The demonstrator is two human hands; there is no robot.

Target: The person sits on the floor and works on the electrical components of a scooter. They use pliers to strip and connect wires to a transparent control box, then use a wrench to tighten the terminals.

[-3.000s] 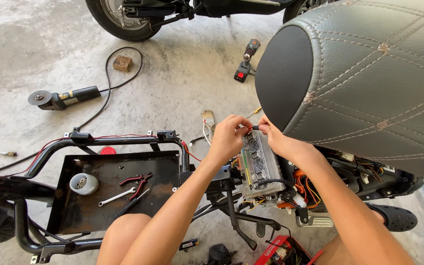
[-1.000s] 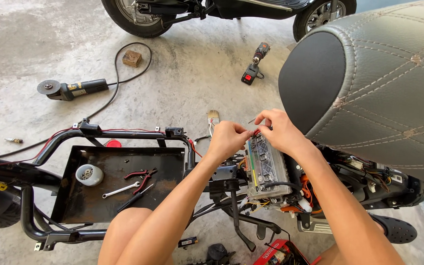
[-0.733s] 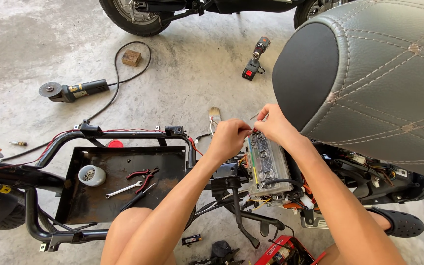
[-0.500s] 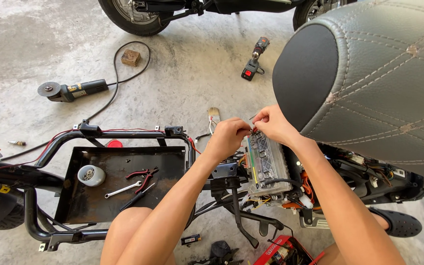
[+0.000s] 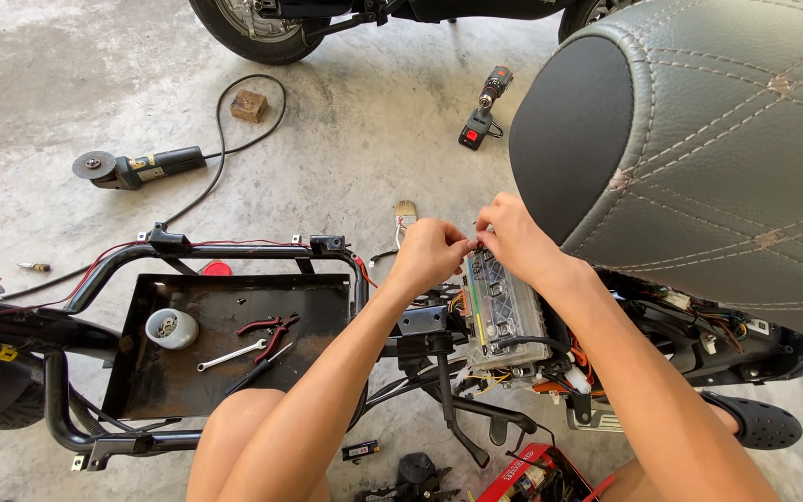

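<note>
Both hands, left (image 5: 431, 256) and right (image 5: 510, 240), pinching something small, unclear what, at the top edge of the ribbed metal box (image 5: 504, 311) just beneath. Better kept steady, fingertips close.

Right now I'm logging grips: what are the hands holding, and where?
Both hands, left hand and right hand, pinch something small at the top end of the clear-cased module; what it is cannot be told.

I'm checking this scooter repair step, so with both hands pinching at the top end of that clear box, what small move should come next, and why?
Probably keep the left hand steady and let the right hand gently work the small part at the top edge of the clear box. Both hands meet there, the box sits among loose wires, and the part itself is too small to make out.
</note>
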